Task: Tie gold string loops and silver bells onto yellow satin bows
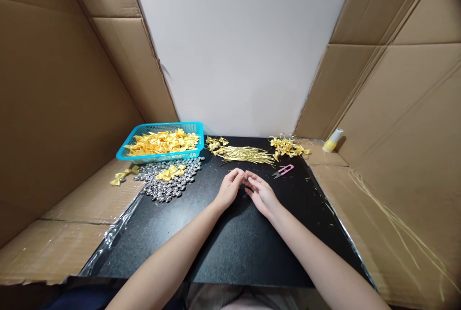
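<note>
My left hand [229, 189] and my right hand [262, 195] meet over the middle of the black tabletop [248, 247]. The fingertips of both are pinched together around something tiny, too small and too covered to name. Just beyond them lies a bundle of thin gold ties [248, 155]. Thread snips [284, 171] with pink handles rest to the right of my right hand. Off to the left, many shiny silver beads or bells [169, 191] are spread out, with a few yellow ribbon bows [171, 172] on top.
A blue plastic basket [162, 158] full of yellow bows stands at the back left. Bows with gold ties [288, 146] are heaped at the back right, near a yellow thread cone [333, 141]. Cardboard walls [406, 108] rise on both sides; long yellow strands [399, 218] lie at right.
</note>
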Demonstrator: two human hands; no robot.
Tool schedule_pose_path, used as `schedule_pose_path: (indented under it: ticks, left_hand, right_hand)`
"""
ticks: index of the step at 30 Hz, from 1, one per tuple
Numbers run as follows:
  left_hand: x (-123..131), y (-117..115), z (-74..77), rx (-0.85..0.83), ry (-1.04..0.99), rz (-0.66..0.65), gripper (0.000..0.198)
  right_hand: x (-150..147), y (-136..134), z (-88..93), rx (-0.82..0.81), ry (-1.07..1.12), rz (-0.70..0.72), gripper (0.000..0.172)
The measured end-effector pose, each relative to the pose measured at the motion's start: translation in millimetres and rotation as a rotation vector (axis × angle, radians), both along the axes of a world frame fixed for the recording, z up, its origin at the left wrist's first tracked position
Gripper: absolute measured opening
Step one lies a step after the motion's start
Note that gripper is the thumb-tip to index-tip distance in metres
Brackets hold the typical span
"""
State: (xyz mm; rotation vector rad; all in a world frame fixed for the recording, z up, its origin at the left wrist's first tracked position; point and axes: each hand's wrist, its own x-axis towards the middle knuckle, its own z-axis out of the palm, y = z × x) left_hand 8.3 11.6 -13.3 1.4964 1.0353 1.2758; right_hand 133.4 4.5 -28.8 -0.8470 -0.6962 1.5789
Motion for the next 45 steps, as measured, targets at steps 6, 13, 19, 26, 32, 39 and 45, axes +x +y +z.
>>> schedule_pose_path:
  ticks: [6,13,19,26,32,39,45]
  left_hand:
    - [0,-5,4.4,0.087,0.085,-0.012,0.034]
    - [0,-9,5.9,0.189,0.228,-0.025,0.030]
    - [-1,-9,5.3,0.237,0.284,-0.051,0.026]
    - [0,-8,4.7,0.235,0.265,-0.080,0.024]
    - [1,-6,4.0,0.168,0.175,-0.122,0.025]
    - [4,-5,1.7,-0.010,-0.013,-0.197,0.035]
    - [8,-6,-0.5,-0.158,-0.150,-0.238,0.044]
  right_hand:
    - [-1,-3,-0.7,0.010,-0.011,0.008,0.025]
    - [-1,-3,-5.7,0.027,0.005,-0.002,0.030]
    - [0,0,-12.5,0.002,0.071,-0.040,0.028]
    - [-2,-1,-15.9,-0.018,0.144,-0.051,0.027]
    - [-4,-3,-12.5,-0.045,0.193,-0.062,0.029]
    - [-7,-5,-8.5,-0.057,0.226,-0.093,0.032]
    - [-8,-5,-8.5,-0.036,0.200,-0.118,0.028]
